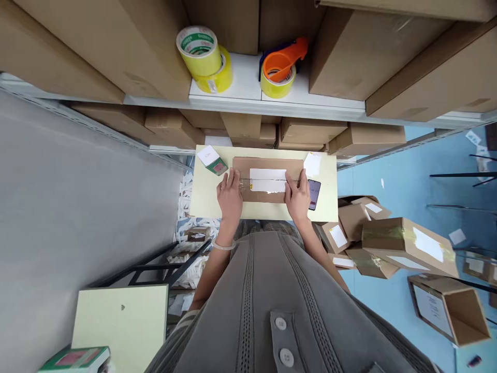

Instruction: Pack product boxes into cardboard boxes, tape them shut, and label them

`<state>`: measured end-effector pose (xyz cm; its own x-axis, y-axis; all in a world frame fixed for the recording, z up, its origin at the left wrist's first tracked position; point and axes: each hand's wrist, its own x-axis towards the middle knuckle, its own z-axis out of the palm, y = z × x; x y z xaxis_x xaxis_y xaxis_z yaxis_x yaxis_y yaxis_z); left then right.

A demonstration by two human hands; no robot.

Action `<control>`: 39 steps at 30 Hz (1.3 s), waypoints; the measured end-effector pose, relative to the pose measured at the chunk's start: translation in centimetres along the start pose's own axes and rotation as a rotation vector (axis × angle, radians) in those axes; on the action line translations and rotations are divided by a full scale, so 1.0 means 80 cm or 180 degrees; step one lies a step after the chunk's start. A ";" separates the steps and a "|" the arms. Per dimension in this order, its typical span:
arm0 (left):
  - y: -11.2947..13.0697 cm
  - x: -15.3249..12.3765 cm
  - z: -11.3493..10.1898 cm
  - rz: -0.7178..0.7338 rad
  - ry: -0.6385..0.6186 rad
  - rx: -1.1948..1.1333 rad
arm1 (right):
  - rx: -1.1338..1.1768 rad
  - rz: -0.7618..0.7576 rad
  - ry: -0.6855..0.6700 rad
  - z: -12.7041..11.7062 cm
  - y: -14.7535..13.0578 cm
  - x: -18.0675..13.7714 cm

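A flat brown cardboard box (267,197) lies on a pale yellow tabletop (205,199). A white label (267,185) sits on its top, crossed lengthwise by a thin dark line, with clear tape near the left end. My left hand (230,199) grips the box's left end, its fingertips on the edge. At the opposite end my right hand (298,199) closes around the edge, with a finger on the label's right side. A dark smartphone (314,195) lies just right of my right hand. Beyond my left hand stands a small white and green box (212,159).
Above the table, a shelf (244,93) carries tape rolls (199,50), an orange tape dispenser (285,59) and large cartons (373,57). Several labelled parcels (404,241) are piled on the blue floor at right. A second pale table (120,321) stands at lower left.
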<state>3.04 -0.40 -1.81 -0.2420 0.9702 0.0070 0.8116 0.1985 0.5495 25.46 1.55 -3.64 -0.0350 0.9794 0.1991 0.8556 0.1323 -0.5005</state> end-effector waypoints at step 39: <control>0.036 0.000 0.059 0.1499 -0.0459 0.1006 | -0.0770 0.0380 0.0193 -0.086 -0.145 0.363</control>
<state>7.88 0.86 -4.12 0.2402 0.9686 0.0640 0.9388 -0.2486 0.2386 18.08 27.41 13.73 0.0981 0.9739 0.2046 0.9506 -0.0309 -0.3090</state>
